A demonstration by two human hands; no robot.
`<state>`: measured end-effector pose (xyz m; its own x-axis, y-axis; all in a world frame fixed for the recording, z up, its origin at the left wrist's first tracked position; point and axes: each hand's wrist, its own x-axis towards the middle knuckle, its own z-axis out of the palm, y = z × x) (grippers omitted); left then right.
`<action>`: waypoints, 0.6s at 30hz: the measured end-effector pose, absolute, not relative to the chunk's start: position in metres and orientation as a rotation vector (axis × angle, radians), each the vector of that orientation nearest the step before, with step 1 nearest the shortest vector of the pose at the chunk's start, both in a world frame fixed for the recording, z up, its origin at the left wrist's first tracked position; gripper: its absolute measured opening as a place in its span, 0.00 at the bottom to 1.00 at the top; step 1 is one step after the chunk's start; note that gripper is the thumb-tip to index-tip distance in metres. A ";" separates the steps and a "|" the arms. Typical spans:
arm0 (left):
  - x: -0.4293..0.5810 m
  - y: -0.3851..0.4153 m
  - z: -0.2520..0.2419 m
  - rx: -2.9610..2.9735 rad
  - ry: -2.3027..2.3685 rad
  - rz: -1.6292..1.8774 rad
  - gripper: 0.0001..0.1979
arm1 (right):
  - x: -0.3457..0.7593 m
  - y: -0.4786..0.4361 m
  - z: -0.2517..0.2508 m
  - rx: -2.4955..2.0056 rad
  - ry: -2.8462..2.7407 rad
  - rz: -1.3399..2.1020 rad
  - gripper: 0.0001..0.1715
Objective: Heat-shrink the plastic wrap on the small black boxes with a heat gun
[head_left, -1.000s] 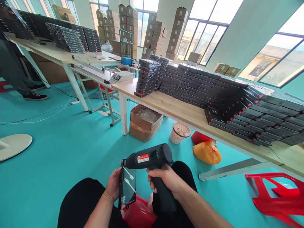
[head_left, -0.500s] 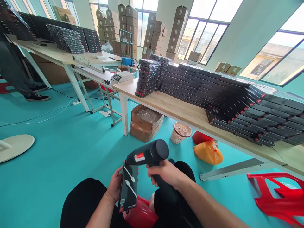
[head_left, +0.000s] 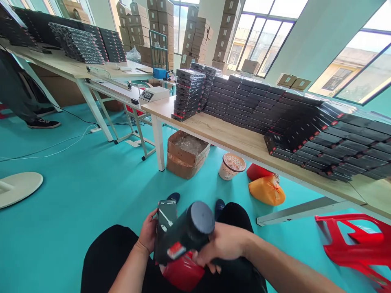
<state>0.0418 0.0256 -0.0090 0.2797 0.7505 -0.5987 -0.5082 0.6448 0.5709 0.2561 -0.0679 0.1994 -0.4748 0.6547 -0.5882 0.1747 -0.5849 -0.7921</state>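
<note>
My left hand [head_left: 148,232] grips a slim black box [head_left: 165,209] by its left edge. White cable plugs are printed on the box's face, and its lower part is hidden. In my right hand [head_left: 220,248] is a black heat gun [head_left: 186,228] with a red and white label, slightly blurred. The fingers are wrapped round its handle. Its round rear end faces up toward me, while the nozzle end points down-left over the lower part of the box. I cannot tell whether the two touch. Both hands are above my lap, over a red seat [head_left: 183,274].
A wooden table [head_left: 226,129] ahead carries many stacked black boxes [head_left: 244,103]. Beneath it are a carton [head_left: 186,160], a waste basket [head_left: 231,167] and an orange bag [head_left: 267,190]. A red plastic stool [head_left: 354,244] lies at right. Another person's legs [head_left: 18,89] show far left.
The heat gun has swung down and toward me, from the box's top end to its lower part. My left hand still holds the box, whose top now shows.
</note>
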 end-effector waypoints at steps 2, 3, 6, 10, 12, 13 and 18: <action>0.042 0.026 -0.003 0.271 1.005 0.909 0.22 | 0.258 -0.071 0.198 -1.396 -1.314 2.200 0.05; 0.042 0.026 0.001 0.245 1.016 0.902 0.21 | 0.259 -0.070 0.195 -1.425 -1.267 2.123 0.06; 0.041 0.025 0.012 0.141 0.924 0.750 0.18 | 0.265 -0.059 0.183 -1.495 -1.009 1.751 0.08; 0.038 0.027 0.019 0.055 0.762 0.663 0.25 | 0.277 -0.060 0.171 -1.508 -0.968 1.733 0.08; 0.036 0.030 0.014 0.055 0.789 0.720 0.23 | 0.283 -0.077 0.167 -1.498 -0.971 1.902 0.08; 0.036 0.033 0.010 0.046 0.837 0.759 0.21 | 0.286 -0.087 0.164 -1.493 -0.943 1.989 0.10; 0.031 0.045 -0.015 -0.210 1.224 1.027 0.06 | 0.284 -0.125 0.142 -1.478 -0.588 1.758 0.16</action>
